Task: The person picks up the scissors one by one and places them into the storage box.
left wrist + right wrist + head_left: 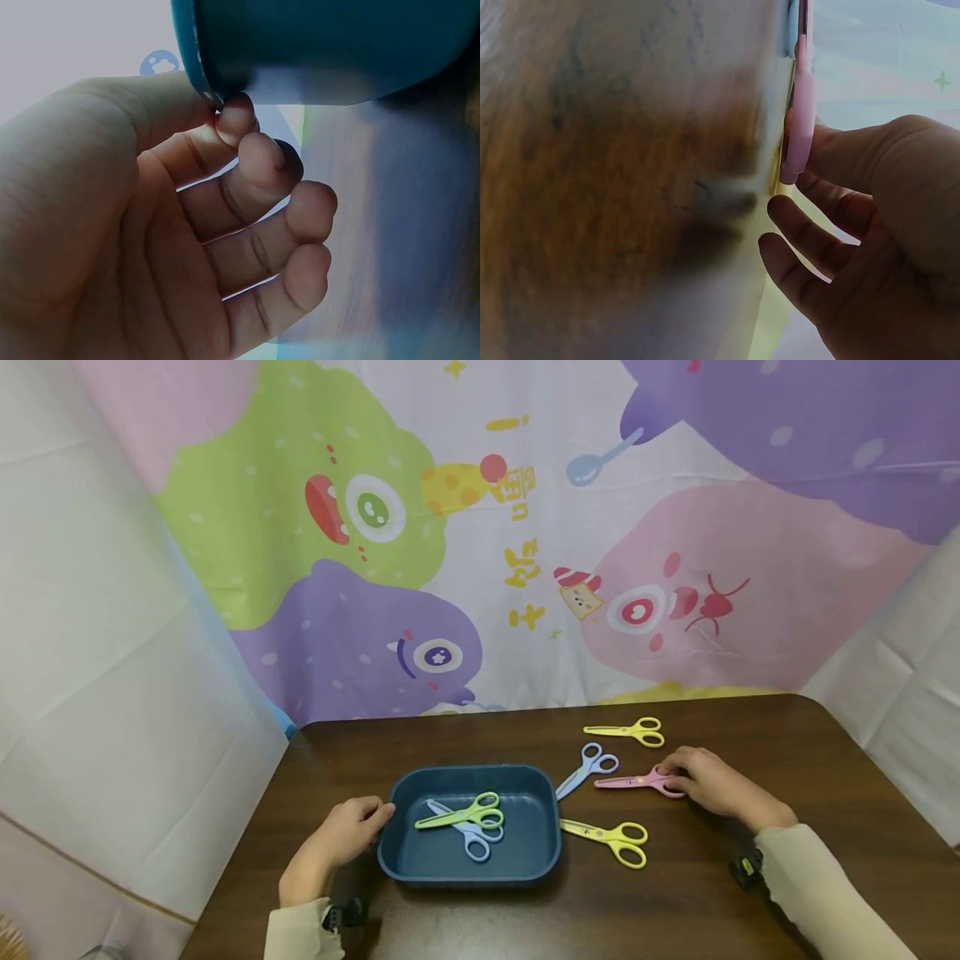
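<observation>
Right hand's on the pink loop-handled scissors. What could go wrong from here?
The right hand pinches the pink loop-handled scissors at the handle end, so they might tip if lifted.
The left hand grips the dark-blue rectangular tray; shifting it rightward might shove the nearer yellow loop-handled scissors, which reach its right edge.

A dark wood-grain table (675, 893) stands before a white cloth backdrop (558, 531) printed with green, purple and pink cartoon creatures (397, 452). Pale, creased sheets (97, 577) hang on both sides. Soft light glints off the table.
</observation>
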